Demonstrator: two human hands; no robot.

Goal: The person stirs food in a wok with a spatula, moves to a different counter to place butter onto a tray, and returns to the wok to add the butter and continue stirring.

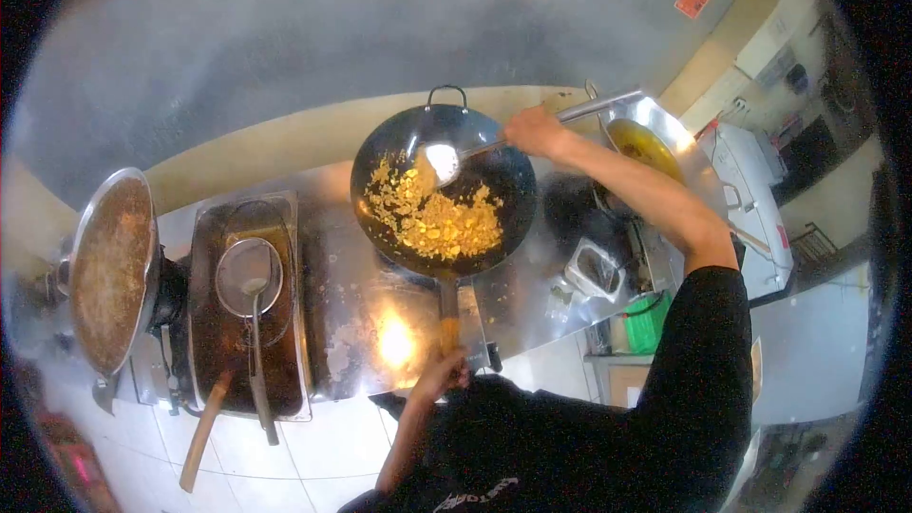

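A dark wok sits on the steel stove, holding crumbly yellow food spread over its lower left and middle. My left hand is closed around the wooden end of the wok's handle at the near side. In my right hand is the long metal shaft of a ladle; its shiny bowl touches the food near the wok's centre. The fingers of both hands are wrapped round what they hold.
A large pan of brown liquid stands far left. Beside it, strainers rest on a rectangular tray. Right of the wok are a small metal container, a pan with yellow contents and a green container.
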